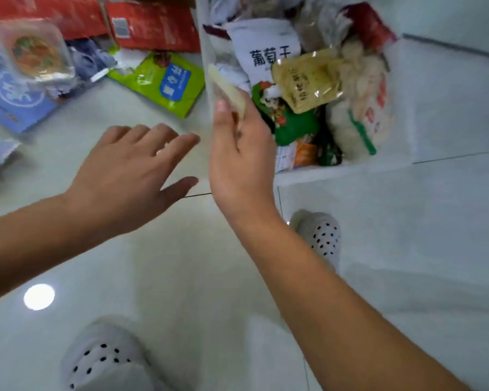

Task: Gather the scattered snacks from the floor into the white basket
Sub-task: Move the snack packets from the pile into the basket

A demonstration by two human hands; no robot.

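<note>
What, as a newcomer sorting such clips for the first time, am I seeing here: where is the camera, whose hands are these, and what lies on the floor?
There is one picture, taken by a camera worn on a person's head, looking down. There is no machine, only two bare hands. The left hand is open, fingers spread above the pale tiled floor, holding nothing. The right hand pinches a small clear-wrapped pale snack packet at the left edge of the white basket, which already holds several packets. On the floor lie a green snack bag, a blue packet and red cardboard boxes.
</note>
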